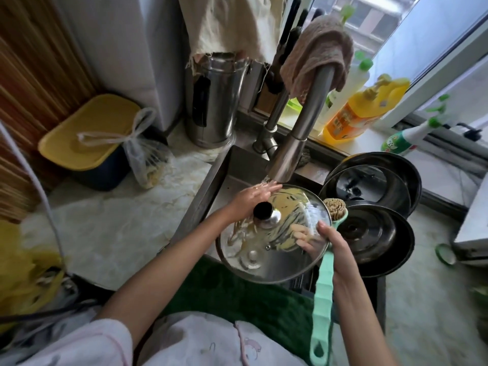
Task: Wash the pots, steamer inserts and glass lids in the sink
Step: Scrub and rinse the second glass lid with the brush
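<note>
Sink [227,165] mostly hidden under the glass lid [274,233]. Left hand [250,200] lies flat at 11 o'clock; right hand [331,247] pinches the rim plus brush [326,281], fingers blurry through glass.

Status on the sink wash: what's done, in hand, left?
Done: cannot tell; nothing is visibly set aside clean. In hand: the glass lid is under the faucet stream, the left hand flat on it, the right hand gripping its rim together with the green brush. Left: the stacked pots in the sink's right side.
</note>
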{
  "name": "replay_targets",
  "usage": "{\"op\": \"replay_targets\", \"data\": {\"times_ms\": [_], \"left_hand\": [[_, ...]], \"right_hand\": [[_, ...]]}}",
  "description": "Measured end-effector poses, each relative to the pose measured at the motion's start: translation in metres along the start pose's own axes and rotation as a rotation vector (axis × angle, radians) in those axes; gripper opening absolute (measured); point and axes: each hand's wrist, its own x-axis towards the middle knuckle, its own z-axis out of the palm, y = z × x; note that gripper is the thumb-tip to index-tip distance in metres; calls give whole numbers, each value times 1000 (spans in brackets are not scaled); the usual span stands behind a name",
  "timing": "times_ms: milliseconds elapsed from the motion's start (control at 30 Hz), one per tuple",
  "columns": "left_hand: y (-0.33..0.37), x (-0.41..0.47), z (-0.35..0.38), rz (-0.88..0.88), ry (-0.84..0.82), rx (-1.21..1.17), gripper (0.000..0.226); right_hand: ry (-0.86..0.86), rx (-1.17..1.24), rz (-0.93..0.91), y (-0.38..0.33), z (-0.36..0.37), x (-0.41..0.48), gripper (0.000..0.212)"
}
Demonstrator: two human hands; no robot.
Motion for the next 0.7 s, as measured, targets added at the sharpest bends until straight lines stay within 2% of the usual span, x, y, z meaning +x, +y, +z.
{"op": "replay_targets", "data": {"times_ms": [133, 200, 267, 367, 467, 567, 633, 700], "left_hand": [[-7, -55, 44, -150, 349, 77, 45], [-8, -58, 56, -149, 389, 119, 46], [-7, -32, 37, -214, 355, 160, 45], [2, 0, -8, -374, 321, -15, 43], [20, -14, -1, -419, 287, 134, 46], [39, -49, 31, -351, 222, 275, 51], [48, -70, 38, -315, 88, 103, 53], [56, -85, 27, -361, 34, -277, 44]], "right_hand": [[95, 40, -88, -2, 4, 8, 40], [119, 20, -107, -1, 5, 11, 40], [111, 26, -119, 1, 9, 12, 43], [93, 17, -144, 5, 19, 10, 51], [110, 62, -177, 7, 22, 13, 48], [144, 38, -199, 7, 26, 21, 29], [182, -29, -204, 6, 26, 26, 24], [214, -195, -226, 3, 22, 29, 30]]}}
